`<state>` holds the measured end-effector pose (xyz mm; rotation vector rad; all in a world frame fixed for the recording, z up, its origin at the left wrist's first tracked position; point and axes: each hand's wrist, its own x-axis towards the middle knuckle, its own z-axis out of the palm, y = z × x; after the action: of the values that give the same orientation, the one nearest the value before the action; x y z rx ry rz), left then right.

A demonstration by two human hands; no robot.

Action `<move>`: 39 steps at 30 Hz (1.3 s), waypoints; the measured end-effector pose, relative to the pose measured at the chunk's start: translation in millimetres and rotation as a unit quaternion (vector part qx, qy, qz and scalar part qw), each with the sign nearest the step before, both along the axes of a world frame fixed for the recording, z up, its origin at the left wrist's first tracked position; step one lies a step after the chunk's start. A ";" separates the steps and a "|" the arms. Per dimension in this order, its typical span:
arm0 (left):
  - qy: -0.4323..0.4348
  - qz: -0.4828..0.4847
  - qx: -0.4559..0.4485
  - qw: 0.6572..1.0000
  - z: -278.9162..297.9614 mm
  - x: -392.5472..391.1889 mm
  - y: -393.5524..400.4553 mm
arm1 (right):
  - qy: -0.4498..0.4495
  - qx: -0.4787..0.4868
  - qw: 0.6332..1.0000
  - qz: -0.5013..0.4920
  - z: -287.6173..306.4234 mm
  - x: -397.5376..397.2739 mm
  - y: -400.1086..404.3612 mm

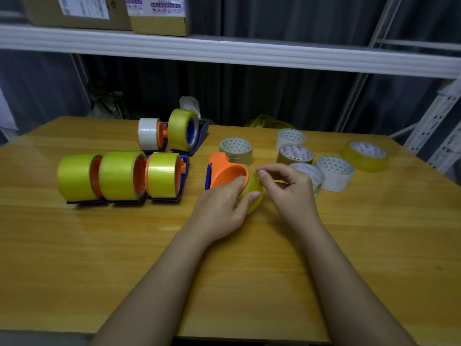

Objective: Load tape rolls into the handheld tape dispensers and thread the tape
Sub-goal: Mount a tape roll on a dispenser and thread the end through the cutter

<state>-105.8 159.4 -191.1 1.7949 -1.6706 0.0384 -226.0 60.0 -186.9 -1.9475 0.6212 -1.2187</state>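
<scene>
Left hand: the left hand [222, 203] grips the orange dispenser [225, 174] at mid-bench, its fingers [250, 197] curled round the yellow roll [253, 193] seated in it, the thumb lying across the orange hoop
Right hand: the right hand [287, 188] is just right of that roll, thumb and forefinger pinched together at the roll's upper edge; whether they hold the tape end is too fine to tell
Dispenser in hand: orange body with a blue edge on its left side, resting on the bench [249, 283]
Loaded row: three dispensers with yellow rolls [119, 176] stand side by side to the left, on blue bases
Behind the row: a dispenser with a white roll [149, 133] and beside it one with a yellow roll [183, 129]
Loose rolls: a tan roll [236, 149] lies flat just behind the held dispenser; a cluster of white and brown rolls [315, 158] lies to the right, with a clear yellowish roll [364, 156] furthest right
Above: a white shelf [224, 49] carries cardboard boxes [104, 11]
</scene>
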 end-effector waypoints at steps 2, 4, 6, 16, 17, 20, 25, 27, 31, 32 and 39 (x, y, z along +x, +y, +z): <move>0.023 0.005 -0.004 1.000 0.4 2.3 -0.2 | 0.007 -0.019 0.999 0.024 1.3 0.0 3.7; 0.024 0.005 -0.002 1.000 0.4 3.8 0.1 | 0.007 -0.026 0.999 0.026 1.8 0.4 4.4; 0.009 -0.003 0.003 1.000 0.5 3.2 0.7 | 0.014 -0.014 1.000 0.012 1.0 0.7 1.9; 0.019 0.007 0.003 1.000 3.7 2.0 1.6 | -0.009 0.062 0.996 0.059 6.7 0.2 4.9; 0.016 0.006 0.004 1.000 3.5 1.8 2.0 | -0.007 0.063 0.997 0.054 6.0 0.4 4.2; -0.008 0.008 0.008 1.000 1.2 1.2 1.8 | 0.005 0.063 0.998 0.022 2.3 1.6 1.0; -0.003 0.007 -0.001 1.000 0.0 1.5 0.4 | -0.006 0.079 0.996 0.041 4.3 -0.3 0.8; 0.014 0.013 -0.003 1.000 0.3 2.8 0.0 | 0.000 0.072 0.995 0.062 4.5 -1.4 2.2; -0.001 0.023 -0.001 1.000 0.0 0.2 -0.2 | 0.011 0.048 0.998 0.044 2.0 -1.6 0.5; -0.004 0.024 -0.002 1.000 0.1 -0.1 -0.4 | 0.017 0.037 0.998 0.037 1.8 -2.0 0.1; -0.035 0.029 0.003 0.999 0.5 -1.3 0.7 | 0.047 -0.027 0.999 0.009 4.1 -2.8 3.6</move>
<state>-107.2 160.1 -190.6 1.8655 -1.6692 0.1222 -228.7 63.6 -182.7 -2.0601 0.6235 -1.1488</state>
